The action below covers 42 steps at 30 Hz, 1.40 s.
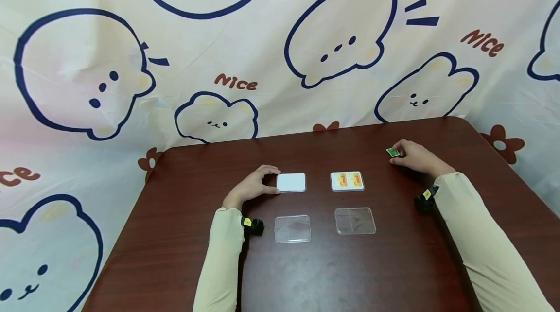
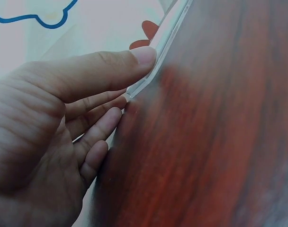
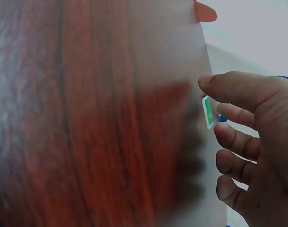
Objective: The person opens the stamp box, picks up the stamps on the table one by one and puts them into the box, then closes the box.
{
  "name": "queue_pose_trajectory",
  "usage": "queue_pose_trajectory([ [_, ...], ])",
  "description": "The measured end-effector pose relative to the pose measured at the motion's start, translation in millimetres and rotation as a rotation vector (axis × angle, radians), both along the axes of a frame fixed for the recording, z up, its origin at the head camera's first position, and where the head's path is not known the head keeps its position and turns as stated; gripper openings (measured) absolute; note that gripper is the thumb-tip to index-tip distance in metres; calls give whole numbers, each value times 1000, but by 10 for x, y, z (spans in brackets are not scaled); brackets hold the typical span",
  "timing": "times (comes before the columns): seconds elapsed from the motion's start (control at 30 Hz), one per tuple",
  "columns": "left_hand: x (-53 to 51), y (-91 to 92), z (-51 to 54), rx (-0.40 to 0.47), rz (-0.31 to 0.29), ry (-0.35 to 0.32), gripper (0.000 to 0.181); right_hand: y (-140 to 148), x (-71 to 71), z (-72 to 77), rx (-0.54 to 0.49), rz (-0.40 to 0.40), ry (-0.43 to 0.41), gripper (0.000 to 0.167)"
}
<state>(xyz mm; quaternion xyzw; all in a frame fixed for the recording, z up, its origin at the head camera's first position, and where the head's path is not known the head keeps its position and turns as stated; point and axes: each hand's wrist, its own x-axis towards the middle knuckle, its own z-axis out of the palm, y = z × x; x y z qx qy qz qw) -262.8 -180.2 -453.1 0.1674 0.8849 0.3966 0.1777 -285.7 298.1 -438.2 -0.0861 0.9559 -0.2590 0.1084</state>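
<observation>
While a person's left hand (image 1: 251, 186), thumb and fingers moderately spread, is gripping the left end of a white case (image 1: 290, 182) lying on the brown table (image 1: 280, 278), the right hand (image 1: 414, 157) is reaching farther out, fingers bent, pinching a small green card (image 1: 393, 152) near the table's far edge.

The dark, wood-grained table (image 1: 350, 273) is backed and flanked by a pale, lightly creased cloth (image 1: 271, 49). Cartoon heads (image 1: 83, 74) outlined in navy, "Nice" lettering (image 1: 236, 82) and red-brown flowers (image 1: 498, 145) are printed on it. The table's far corners are rounded, and light is reflected softly from its nearer part.
</observation>
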Motion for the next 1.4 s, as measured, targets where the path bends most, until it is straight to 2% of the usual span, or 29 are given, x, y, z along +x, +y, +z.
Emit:
queue_pose_trajectory([
  [0.27, 19, -7, -18, 8, -8, -6, 57, 64, -13, -81, -3, -21, 2, 51],
  [0.57, 27, -5, -24, 3, -1, -9, 57, 58, -17, -57, 11, -22, -15, 50],
  [1.4, 6, 3, 20, 6, -11, 1, 57, 8, 22, -11, -27, -33, -10, 30],
])
